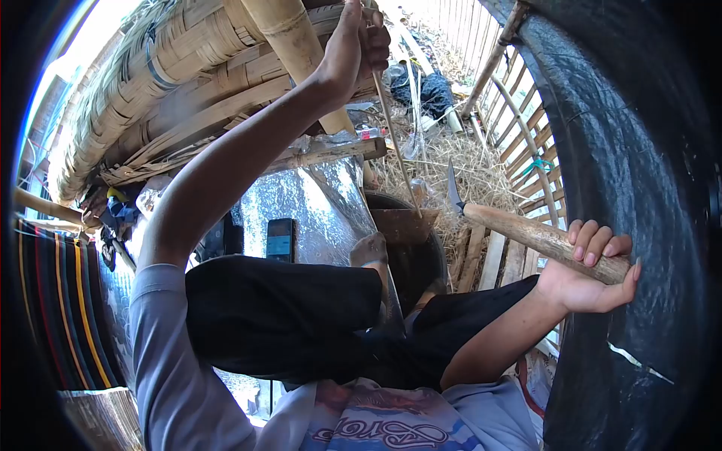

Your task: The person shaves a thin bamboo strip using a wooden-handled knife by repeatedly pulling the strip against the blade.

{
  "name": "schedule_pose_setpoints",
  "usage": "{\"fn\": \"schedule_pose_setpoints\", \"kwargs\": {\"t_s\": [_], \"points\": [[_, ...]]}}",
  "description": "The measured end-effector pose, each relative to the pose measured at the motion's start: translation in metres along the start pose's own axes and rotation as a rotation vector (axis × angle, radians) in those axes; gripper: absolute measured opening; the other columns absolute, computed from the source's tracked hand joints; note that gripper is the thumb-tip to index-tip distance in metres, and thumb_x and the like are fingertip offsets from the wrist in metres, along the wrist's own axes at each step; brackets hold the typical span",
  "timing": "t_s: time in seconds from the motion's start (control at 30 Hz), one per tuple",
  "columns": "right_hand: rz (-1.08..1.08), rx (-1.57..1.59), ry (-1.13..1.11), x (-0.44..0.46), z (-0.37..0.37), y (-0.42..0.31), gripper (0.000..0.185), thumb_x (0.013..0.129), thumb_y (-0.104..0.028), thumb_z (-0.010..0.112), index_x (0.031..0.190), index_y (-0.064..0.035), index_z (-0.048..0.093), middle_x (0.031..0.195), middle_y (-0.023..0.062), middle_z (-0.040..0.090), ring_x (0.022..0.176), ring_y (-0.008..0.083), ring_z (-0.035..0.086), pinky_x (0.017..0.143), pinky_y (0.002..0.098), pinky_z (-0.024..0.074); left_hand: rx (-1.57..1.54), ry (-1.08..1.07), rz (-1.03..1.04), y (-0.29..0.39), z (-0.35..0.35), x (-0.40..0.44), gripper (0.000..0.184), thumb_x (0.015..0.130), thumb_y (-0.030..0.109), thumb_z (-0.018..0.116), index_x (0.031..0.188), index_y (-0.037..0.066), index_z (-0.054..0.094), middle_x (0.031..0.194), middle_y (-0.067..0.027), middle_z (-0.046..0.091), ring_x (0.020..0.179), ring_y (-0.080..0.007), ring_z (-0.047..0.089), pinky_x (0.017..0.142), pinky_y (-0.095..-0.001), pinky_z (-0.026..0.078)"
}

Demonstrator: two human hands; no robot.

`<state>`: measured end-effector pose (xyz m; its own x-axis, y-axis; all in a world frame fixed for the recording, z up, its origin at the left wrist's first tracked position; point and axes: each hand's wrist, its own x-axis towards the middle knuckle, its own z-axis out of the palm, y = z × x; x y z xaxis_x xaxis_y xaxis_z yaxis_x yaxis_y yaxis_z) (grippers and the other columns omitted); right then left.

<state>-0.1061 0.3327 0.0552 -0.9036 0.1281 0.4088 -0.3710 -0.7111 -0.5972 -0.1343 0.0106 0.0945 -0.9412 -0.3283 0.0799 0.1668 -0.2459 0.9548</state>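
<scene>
My left hand (362, 49) is raised at the top of the view, fingers curled round a thin strip of bamboo or cane (392, 131). The strip hangs down in a slight curve, its lower end near a brown board (406, 225) at the rim of a dark round tub (432, 259). My right hand (590, 270), at the right, grips a knife (519, 229) by the end of its long, thick wooden handle. The knife's short, pointed blade (453, 188) points up and left, apart from the strip.
Large woven bamboo rolls (173, 68) and a thick bamboo pole (289, 45) stand at upper left. A phone (280, 240) lies on a silvery sheet (308, 195). Dry straw (474, 165) covers ground ahead. Black plastic sheeting (632, 150) and slatted fencing (530, 143) line the right.
</scene>
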Motion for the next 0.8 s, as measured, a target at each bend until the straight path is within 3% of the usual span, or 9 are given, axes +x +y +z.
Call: {"fn": "schedule_pose_setpoints", "kwargs": {"t_s": [0.03, 0.1, 0.17, 0.27, 0.37, 0.67, 0.8], "points": [[-0.032, 0.009, -0.028, -0.002, 0.000, -0.009, 0.039, 0.084, -0.045, 0.037, 0.067, -0.0101, 0.042, 0.047, 0.0012, 0.036, 0.043, 0.0121, 0.034, 0.052, 0.0291, 0.0326, -0.003, -0.014, 0.011, 0.003, 0.003, -0.003, 0.055, 0.085, 0.070, 0.027, 0.075, 0.017, 0.039, 0.058, 0.0037, 0.030, 0.051, -0.0114, 0.032, 0.054, -0.0267, 0.031], [-0.083, 0.010, -0.017, -0.007, 0.005, -0.025, 0.039, 0.084, -0.045, 0.039, 0.068, -0.0097, 0.043, 0.047, 0.0013, 0.036, 0.043, 0.0125, 0.035, 0.051, 0.0290, 0.0325, -0.085, -0.293, 0.115, 0.011, 0.001, -0.003, 0.058, 0.083, 0.072, 0.025, 0.068, 0.017, 0.036, 0.056, 0.0037, 0.029, 0.047, -0.0108, 0.028, 0.047, -0.0255, 0.028], [-0.172, -0.029, 0.012, -0.012, 0.008, -0.041, 0.039, 0.083, -0.045, 0.039, 0.068, -0.0094, 0.043, 0.048, 0.0016, 0.036, 0.043, 0.0128, 0.034, 0.050, 0.0287, 0.0321, -0.050, -0.195, 0.132, 0.032, 0.009, -0.006, 0.063, 0.081, 0.074, 0.025, 0.055, 0.017, 0.030, 0.050, 0.0033, 0.028, 0.042, -0.0104, 0.025, 0.041, -0.0250, 0.024], [-0.195, -0.035, -0.007, -0.025, 0.004, -0.062, 0.039, 0.083, -0.045, 0.039, 0.068, -0.0095, 0.042, 0.048, 0.0018, 0.036, 0.043, 0.0129, 0.035, 0.050, 0.0288, 0.0323, -0.006, -0.041, 0.265, 0.066, 0.019, -0.011, 0.063, 0.081, 0.074, 0.029, 0.051, 0.019, 0.026, 0.044, 0.0059, 0.023, 0.036, -0.0096, 0.021, 0.035, -0.0238, 0.018], [-0.205, -0.051, -0.009, -0.049, 0.000, -0.078, 0.038, 0.084, -0.045, 0.039, 0.068, -0.0098, 0.041, 0.048, 0.0019, 0.035, 0.043, 0.0126, 0.034, 0.051, 0.0289, 0.0323, -0.047, -0.155, 0.303, 0.101, 0.011, -0.009, 0.061, 0.082, 0.073, 0.030, 0.051, 0.020, 0.024, 0.043, 0.0069, 0.021, 0.035, -0.0089, 0.018, 0.034, -0.0227, 0.015], [-0.392, 0.020, -0.042, -0.094, 0.005, -0.154, 0.038, 0.085, -0.044, 0.038, 0.068, -0.0099, 0.042, 0.048, 0.0014, 0.038, 0.043, 0.0118, 0.035, 0.049, 0.0273, 0.0314, -0.144, -0.056, 0.506, 0.183, 0.057, -0.063, 0.062, 0.083, 0.072, 0.028, 0.051, 0.019, 0.018, 0.044, 0.0049, 0.017, 0.037, -0.0095, 0.015, 0.035, -0.0247, 0.011], [-0.478, 0.016, -0.065, -0.106, 0.014, -0.173, 0.039, 0.086, -0.044, 0.038, 0.068, -0.0096, 0.044, 0.048, 0.0014, 0.039, 0.043, 0.0119, 0.036, 0.049, 0.0271, 0.0322, -0.135, -0.141, 0.563, 0.206, 0.075, -0.085, 0.062, 0.083, 0.072, 0.025, 0.052, 0.019, 0.017, 0.045, 0.0047, 0.016, 0.037, -0.0100, 0.015, 0.037, -0.0255, 0.011]]}}
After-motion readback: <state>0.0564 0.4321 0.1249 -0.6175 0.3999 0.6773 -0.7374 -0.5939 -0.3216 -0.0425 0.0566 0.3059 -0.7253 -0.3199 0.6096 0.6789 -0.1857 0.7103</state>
